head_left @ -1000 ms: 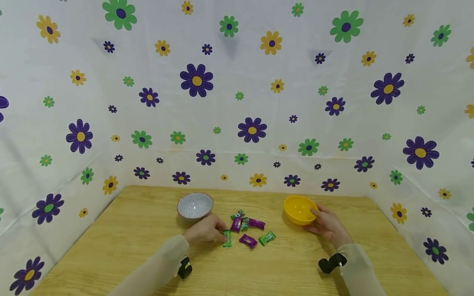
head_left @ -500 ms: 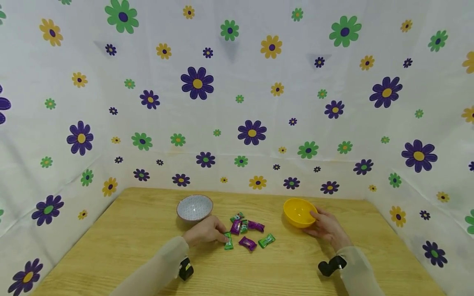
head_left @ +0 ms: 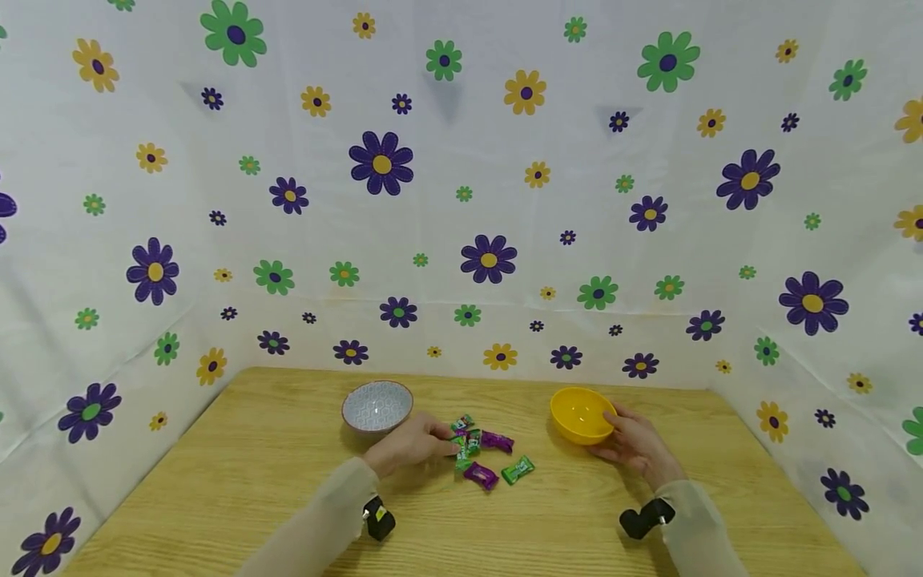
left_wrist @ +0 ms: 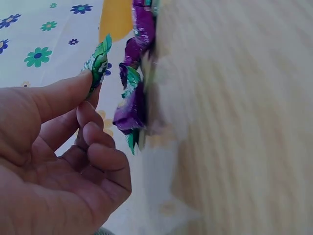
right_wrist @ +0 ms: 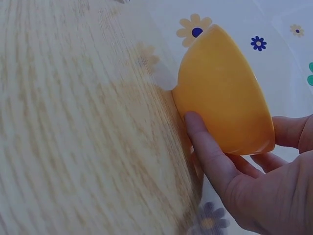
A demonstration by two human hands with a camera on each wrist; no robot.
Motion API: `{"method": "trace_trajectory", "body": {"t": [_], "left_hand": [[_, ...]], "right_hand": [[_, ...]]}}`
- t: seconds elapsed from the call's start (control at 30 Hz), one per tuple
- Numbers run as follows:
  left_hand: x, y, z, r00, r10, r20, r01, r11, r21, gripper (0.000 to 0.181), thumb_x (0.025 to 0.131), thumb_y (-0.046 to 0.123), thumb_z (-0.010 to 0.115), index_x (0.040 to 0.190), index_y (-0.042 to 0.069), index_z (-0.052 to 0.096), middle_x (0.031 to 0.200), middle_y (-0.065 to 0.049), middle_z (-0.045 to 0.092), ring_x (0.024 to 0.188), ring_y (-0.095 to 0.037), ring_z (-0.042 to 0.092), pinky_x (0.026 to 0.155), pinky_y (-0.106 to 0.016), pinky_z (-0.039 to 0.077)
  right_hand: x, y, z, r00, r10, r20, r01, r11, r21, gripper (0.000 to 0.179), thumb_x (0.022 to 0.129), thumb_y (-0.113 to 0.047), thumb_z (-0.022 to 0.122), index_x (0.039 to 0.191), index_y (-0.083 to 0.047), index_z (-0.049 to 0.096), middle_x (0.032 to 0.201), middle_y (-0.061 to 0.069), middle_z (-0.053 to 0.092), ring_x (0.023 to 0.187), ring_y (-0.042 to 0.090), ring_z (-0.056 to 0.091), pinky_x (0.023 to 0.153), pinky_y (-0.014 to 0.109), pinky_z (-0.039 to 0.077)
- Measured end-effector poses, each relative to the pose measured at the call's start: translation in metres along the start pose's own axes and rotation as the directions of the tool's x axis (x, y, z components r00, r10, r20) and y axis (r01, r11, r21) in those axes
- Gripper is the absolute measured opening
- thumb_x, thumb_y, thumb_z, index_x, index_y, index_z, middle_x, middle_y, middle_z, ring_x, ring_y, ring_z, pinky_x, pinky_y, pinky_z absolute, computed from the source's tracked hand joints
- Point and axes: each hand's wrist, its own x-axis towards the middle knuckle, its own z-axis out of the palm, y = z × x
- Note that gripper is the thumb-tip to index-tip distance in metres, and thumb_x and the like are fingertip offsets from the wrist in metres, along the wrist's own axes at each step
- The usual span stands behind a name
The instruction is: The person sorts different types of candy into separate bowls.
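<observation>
Between thumb and index finger, my left hand [head_left: 414, 442] pinches a green-wrapped candy [left_wrist: 99, 62]; its other fingers curl loosely. In the head view this candy overlaps the small pile, where a green candy [head_left: 473, 441] and a purple candy [head_left: 497, 441] lie. Nearer the front are another purple candy [head_left: 481, 476] and a green one [head_left: 517, 470]. My right hand [head_left: 638, 449] holds the yellow bowl [right_wrist: 220, 93] by its right side, thumb at the rim and fingers beneath and along the outer wall. The bowl stands upright on the table.
A grey-blue patterned bowl [head_left: 377, 407] with a reddish rim stands behind my left hand. The wooden table [head_left: 505, 537] ends at a white flowered cloth [head_left: 433, 200], which rises at the back and both sides.
My left hand has picked up the green candy and moved it right and slightly back, toward the pile. My right hand and the yellow bowl stay in place.
</observation>
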Motion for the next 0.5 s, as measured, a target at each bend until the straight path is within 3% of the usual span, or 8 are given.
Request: {"method": "trace_trajectory", "body": {"t": [0.2, 0.33, 0.5], "left_hand": [[0.013, 0.009, 0.005, 0.999, 0.034, -0.041, -0.035, 0.999, -0.018, 0.018, 0.092, 0.022, 0.068, 0.100, 0.007, 0.074, 0.101, -0.006, 0.067, 0.084, -0.013, 0.054, 0.070, -0.025, 0.044], [0.023, 0.015, 0.012, 0.995, 0.073, -0.073, -0.073, 0.997, -0.006, 0.015, 0.091, 0.019, 0.069, 0.094, 0.005, 0.074, 0.092, -0.001, 0.064, 0.083, -0.013, 0.051, 0.072, -0.026, 0.043], [0.035, 0.024, 0.022, 0.992, 0.092, -0.087, -0.093, 0.996, -0.005, 0.019, 0.092, 0.016, 0.068, 0.077, 0.004, 0.065, 0.070, 0.003, 0.049, 0.068, -0.012, 0.041, 0.061, -0.025, 0.034]], "right_hand": [[-0.002, -0.003, -0.001, 1.000, 0.003, 0.017, -0.003, 1.000, 0.001, 0.060, 0.106, -0.018, 0.042, 0.158, -0.010, 0.012, 0.161, 0.024, 0.016, 0.142, 0.041, 0.030, 0.100, 0.054, 0.045], [-0.003, -0.004, -0.001, 1.000, 0.004, 0.025, -0.004, 1.000, 0.002, 0.061, 0.106, -0.018, 0.042, 0.158, -0.010, 0.012, 0.161, 0.025, 0.015, 0.142, 0.041, 0.029, 0.099, 0.054, 0.045], [-0.003, -0.001, -0.002, 1.000, 0.017, 0.014, -0.017, 1.000, 0.014, 0.061, 0.105, -0.017, 0.043, 0.158, -0.009, 0.013, 0.161, 0.024, 0.016, 0.142, 0.041, 0.029, 0.100, 0.055, 0.045]]}}
